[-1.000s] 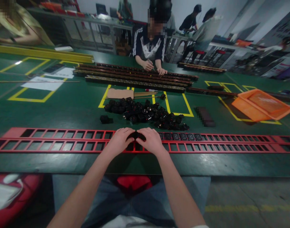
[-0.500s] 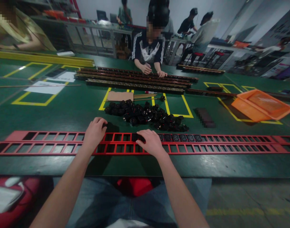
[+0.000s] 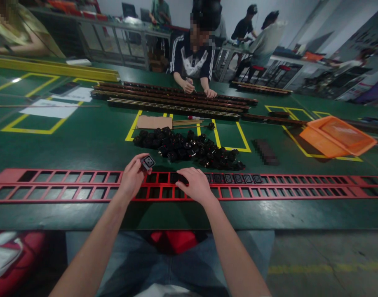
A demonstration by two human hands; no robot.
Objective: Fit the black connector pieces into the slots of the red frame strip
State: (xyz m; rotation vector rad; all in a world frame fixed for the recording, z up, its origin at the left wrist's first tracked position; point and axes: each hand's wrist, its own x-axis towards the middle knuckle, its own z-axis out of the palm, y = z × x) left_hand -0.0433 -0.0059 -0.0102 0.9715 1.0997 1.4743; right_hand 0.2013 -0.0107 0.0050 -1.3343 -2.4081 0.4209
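Observation:
A black power socket (image 3: 148, 162) with a pale-edged face is pinched in the fingertips of my left hand (image 3: 132, 178), its slotted face tilted up, just above the upper rail. My right hand (image 3: 194, 185) curls over the upper row of the long red slotted frame (image 3: 9, 176), thumb and fingers about a black socket (image 3: 179, 178) that it partly covers. To the right of that hand, several seated sockets (image 3: 238, 179) fill openings of the same row. Behind the frame lies a loose heap of black sockets (image 3: 189, 147).
Beyond the heap are a cardboard piece (image 3: 154, 122), thin rods and long dark rails (image 3: 176, 106). An orange tray (image 3: 337, 136) stands at right. Across the table a co-worker (image 3: 193, 62) handles the rails. Papers (image 3: 49, 109) and a yellow rail (image 3: 52, 69) lie at left.
My left hand has moved right and turned, bringing the socket's face into view. My right hand stays almost in place on the frame.

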